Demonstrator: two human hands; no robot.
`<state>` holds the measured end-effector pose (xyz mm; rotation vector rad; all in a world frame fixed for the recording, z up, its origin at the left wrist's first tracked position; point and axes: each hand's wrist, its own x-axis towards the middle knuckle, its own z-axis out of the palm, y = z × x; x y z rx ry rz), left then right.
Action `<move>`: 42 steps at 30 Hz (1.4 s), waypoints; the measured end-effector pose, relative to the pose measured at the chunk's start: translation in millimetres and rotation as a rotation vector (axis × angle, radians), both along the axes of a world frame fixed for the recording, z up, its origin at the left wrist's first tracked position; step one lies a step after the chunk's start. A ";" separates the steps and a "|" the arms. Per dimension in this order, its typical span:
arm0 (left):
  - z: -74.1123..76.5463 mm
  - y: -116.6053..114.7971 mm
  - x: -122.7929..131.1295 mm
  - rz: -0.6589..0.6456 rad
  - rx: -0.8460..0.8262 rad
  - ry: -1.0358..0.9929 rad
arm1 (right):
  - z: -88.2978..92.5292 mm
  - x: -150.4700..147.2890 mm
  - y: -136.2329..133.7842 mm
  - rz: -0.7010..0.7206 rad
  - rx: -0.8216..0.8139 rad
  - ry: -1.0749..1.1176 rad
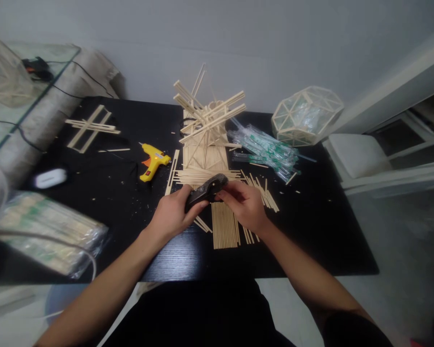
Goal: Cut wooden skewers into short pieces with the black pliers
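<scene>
My left hand [173,212] is wrapped round the handle of a dark cutting tool [207,189], held just above the black table [104,202]. My right hand [244,205] pinches at the tool's jaw end with thumb and fingers together; what it pinches is too small to make out. Under both hands lies a flat row of thin wooden sticks [224,225]. Behind them stands a glued stick structure [208,123] with sticks jutting out at angles.
A yellow glue gun [152,162] lies left of the structure. Plastic-wrapped stick packs [267,150] and a stick-framed dome [305,115] sit at the right rear. A crossed stick frame [91,127] lies far left, a bagged bundle [43,231] near left.
</scene>
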<state>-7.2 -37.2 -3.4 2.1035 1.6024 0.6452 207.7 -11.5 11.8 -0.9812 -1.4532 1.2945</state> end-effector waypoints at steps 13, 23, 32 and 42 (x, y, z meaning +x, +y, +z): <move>-4.6 -0.8 -3.4 -0.062 -0.003 -0.054 | 15.5 4.9 0.2 0.092 0.023 -0.066; -1.7 0.2 -5.4 -0.108 0.015 -0.061 | 9.8 8.7 3.8 0.182 -0.071 0.005; 3.0 1.5 -7.3 -0.181 0.021 -0.071 | 5.6 12.8 10.2 0.353 -0.260 0.181; 9.6 -0.2 -4.0 -0.119 -0.065 -0.027 | 10.3 8.5 6.5 0.277 -0.341 0.168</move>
